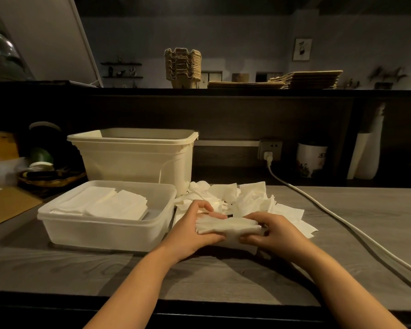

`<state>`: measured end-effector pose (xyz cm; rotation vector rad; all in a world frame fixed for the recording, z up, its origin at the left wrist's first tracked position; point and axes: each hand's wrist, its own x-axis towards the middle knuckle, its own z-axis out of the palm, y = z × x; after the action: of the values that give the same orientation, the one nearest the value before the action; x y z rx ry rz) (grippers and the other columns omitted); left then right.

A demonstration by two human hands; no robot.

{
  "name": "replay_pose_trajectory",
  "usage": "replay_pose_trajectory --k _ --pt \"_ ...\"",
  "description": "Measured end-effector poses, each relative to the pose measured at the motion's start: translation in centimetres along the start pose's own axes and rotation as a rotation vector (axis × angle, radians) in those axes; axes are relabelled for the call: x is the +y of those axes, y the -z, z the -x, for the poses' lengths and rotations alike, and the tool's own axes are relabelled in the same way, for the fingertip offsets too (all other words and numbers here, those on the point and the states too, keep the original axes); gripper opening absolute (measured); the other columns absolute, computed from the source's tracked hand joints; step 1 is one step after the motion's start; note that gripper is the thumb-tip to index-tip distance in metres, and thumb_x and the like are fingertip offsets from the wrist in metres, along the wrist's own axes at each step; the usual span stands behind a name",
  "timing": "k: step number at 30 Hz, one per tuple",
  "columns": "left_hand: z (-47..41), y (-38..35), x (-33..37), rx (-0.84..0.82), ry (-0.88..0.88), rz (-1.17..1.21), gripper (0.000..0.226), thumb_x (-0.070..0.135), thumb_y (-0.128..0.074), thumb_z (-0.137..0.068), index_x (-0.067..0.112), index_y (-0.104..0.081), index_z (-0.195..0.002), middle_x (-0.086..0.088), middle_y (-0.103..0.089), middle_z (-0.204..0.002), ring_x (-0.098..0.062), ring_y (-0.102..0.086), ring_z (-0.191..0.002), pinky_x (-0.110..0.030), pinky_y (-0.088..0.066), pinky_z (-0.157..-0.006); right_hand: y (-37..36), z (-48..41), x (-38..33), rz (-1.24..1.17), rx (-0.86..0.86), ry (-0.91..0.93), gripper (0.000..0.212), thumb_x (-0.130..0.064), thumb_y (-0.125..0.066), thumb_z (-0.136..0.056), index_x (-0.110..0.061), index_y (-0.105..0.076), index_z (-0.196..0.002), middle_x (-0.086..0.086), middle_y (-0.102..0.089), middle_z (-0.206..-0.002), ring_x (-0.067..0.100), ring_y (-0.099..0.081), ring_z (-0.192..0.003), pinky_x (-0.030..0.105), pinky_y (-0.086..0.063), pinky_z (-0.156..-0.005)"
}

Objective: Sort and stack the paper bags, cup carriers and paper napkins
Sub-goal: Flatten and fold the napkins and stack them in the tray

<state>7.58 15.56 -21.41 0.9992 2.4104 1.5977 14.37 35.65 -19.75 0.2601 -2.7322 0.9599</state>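
Note:
A small bundle of white paper napkins (228, 226) is held between both hands just above the grey table. My left hand (195, 229) grips its left end, and my right hand (271, 230) grips its right end, thumbs underneath. Behind them lies a loose heap of crumpled napkins (237, 198). A shallow translucent tub (105, 230) to the left holds two neat napkin stacks (100, 203). On the upper shelf stand stacked cup carriers (183, 66) and a flat pile of paper bags (301, 80).
A tall cream bin (133, 157) stands behind the tub. A white power cable (342, 222) runs from a wall socket (269, 150) across the table's right side. A basket of oddments (50, 178) and cardboard (7, 205) sit at the left.

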Motion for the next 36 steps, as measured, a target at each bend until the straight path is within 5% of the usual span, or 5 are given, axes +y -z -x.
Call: replay_pose_trajectory --k 5,19,24,30,36 --pt "0.0 -0.1 0.0 0.03 -0.013 -0.039 0.03 0.016 -0.073 -0.08 0.037 -0.057 -0.094 0.014 -0.059 -0.103 -0.008 -0.055 -0.098 -0.006 -0.043 -0.071 -0.2 -0.1 0.1 0.069 0.013 0.012 0.024 -0.026 -0.068 -0.083 -0.041 -0.053 -0.074 -0.014 -0.056 -0.078 -0.001 -0.052 -0.076 0.012 -0.04 -0.065" --pt "-0.1 0.2 -0.4 0.031 0.033 -0.244 0.027 0.019 -0.066 -0.086 0.034 -0.057 -0.106 0.022 -0.057 -0.095 0.002 -0.053 -0.091 -0.009 -0.04 -0.074 0.0 0.0 0.2 0.096 -0.001 -0.084 0.013 -0.027 -0.066 -0.085 -0.017 -0.066 -0.094 0.0 -0.065 -0.092 0.011 -0.059 -0.085 0.024 -0.048 -0.075" --pt "-0.2 0.1 0.4 0.107 0.059 0.024 0.025 0.018 -0.063 -0.088 0.038 -0.051 -0.098 0.02 -0.057 -0.094 0.004 -0.054 -0.088 -0.007 -0.043 -0.064 0.0 -0.1 -0.1 -0.145 0.047 -0.095 0.01 -0.021 -0.062 -0.087 -0.031 -0.059 -0.087 -0.009 -0.066 -0.089 0.007 -0.064 -0.084 0.022 -0.055 -0.073" --pt "-0.2 -0.4 0.9 0.033 0.137 0.151 0.043 0.034 -0.066 -0.083 0.035 -0.043 -0.119 0.017 -0.056 -0.104 -0.002 -0.057 -0.092 -0.014 -0.049 -0.071 -0.4 -0.3 0.1 -0.61 0.118 -0.217 0.026 -0.019 -0.064 -0.085 -0.011 -0.06 -0.11 0.004 -0.069 -0.094 0.013 -0.068 -0.079 0.02 -0.053 -0.064" --pt "-0.5 -0.5 0.8 0.141 0.15 0.359 0.025 0.025 -0.061 -0.088 0.031 -0.057 -0.113 0.007 -0.066 -0.109 -0.01 -0.061 -0.101 -0.026 -0.051 -0.078 -0.7 -0.5 -0.5 -0.477 0.04 -0.196 0.013 -0.023 -0.066 -0.084 -0.022 -0.062 -0.097 0.003 -0.068 -0.098 0.019 -0.068 -0.088 0.037 -0.056 -0.083"
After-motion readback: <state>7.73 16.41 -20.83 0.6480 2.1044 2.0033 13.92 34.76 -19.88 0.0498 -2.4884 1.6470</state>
